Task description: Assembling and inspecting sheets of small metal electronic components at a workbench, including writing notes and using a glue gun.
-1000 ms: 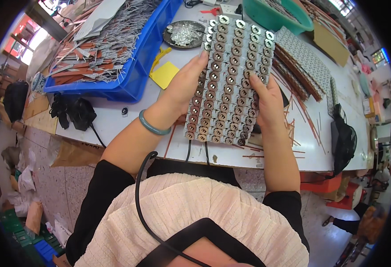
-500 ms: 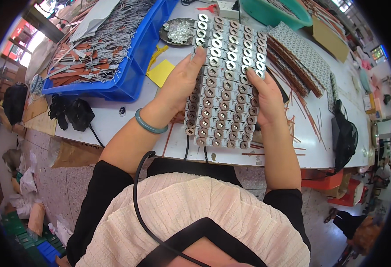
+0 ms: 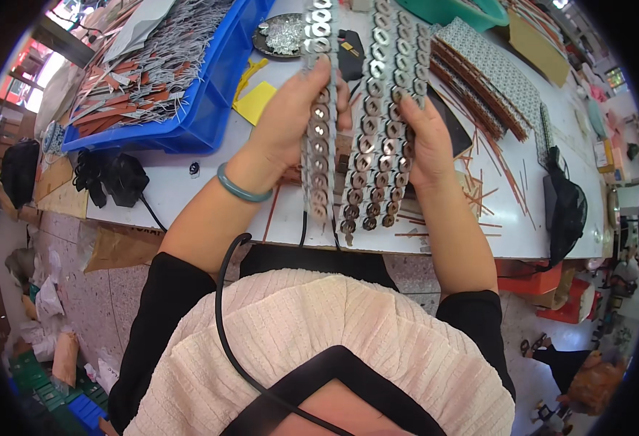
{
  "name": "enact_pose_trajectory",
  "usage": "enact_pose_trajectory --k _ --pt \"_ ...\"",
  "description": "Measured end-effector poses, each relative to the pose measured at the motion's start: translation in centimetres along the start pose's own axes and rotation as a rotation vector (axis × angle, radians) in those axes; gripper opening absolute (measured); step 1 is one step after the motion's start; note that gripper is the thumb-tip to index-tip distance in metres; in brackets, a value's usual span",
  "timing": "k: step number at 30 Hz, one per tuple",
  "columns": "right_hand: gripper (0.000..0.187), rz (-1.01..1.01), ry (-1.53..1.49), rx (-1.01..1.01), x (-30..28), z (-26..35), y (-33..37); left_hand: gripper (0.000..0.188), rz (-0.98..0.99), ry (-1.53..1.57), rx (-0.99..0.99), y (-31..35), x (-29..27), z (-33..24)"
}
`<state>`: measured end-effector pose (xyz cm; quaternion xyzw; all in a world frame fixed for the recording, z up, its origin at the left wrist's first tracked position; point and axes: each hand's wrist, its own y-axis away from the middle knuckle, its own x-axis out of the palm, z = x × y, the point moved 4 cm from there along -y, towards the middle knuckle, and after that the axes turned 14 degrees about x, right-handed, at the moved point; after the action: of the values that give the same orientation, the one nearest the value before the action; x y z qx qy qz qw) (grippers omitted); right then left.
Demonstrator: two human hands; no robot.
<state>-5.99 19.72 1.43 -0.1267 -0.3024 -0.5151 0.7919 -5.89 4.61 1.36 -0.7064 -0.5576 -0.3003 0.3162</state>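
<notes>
My left hand [image 3: 288, 116] is closed on a long narrow metal strip [image 3: 320, 149] with a row of round rings, its thumb on the front. A wider panel of joined ringed strips [image 3: 383, 134] is in my right hand [image 3: 430, 145], the thumb pressing its front near the right edge. Both pieces stand lengthwise above the white table, with a gap between them. Through that gap a dark flat object [image 3: 350, 54] shows, along with part of the tabletop. Most of my fingers are hidden behind the metal.
A blue bin [image 3: 207, 120] of grey and reddish strips stands left, beside a yellow note [image 3: 255, 102]. Behind are a round dish [image 3: 283, 35] of shiny bits and a green basin [image 3: 443, 13]. Stacked ringed panels [image 3: 487, 73] and loose reddish sticks [image 3: 505, 174] lie right.
The single panel of ringed strips has come apart into a narrow piece at my left hand and a wider one at my right. A gap has opened between them.
</notes>
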Motion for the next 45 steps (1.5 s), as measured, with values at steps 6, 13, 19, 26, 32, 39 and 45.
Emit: enact_pose_trajectory --k 6,13,19,26,32,39,45 --pt "0.032 -0.178 0.119 -0.004 0.6 0.2 0.5 0.041 -0.025 -0.2 0.024 0.1 0.8 0.5" --pt "0.037 -0.178 0.11 0.032 0.7 -1.2 0.2 0.04 0.073 -0.383 0.161 0.9 0.9 0.8" --pt "0.04 0.629 -0.138 0.135 1.5 -1.2 -0.4 0.028 0.295 0.048 0.08 1.2 1.5 1.6" --pt "0.032 -0.134 -0.047 0.011 1.9 -0.8 0.7 0.031 -0.026 -0.075 -0.008 0.3 0.1 1.5" --pt "0.039 -0.221 0.267 -0.089 0.7 -1.3 0.3 0.037 0.028 -0.287 0.097 1.1 1.1 1.8" --pt "0.048 -0.296 0.213 0.071 1.8 -1.3 0.7 0.033 0.039 -0.299 0.033 1.1 0.1 1.6" --pt "0.041 0.207 -0.176 0.343 1.2 -1.2 0.7 0.024 0.237 -0.066 -0.064 1.1 1.2 1.9"
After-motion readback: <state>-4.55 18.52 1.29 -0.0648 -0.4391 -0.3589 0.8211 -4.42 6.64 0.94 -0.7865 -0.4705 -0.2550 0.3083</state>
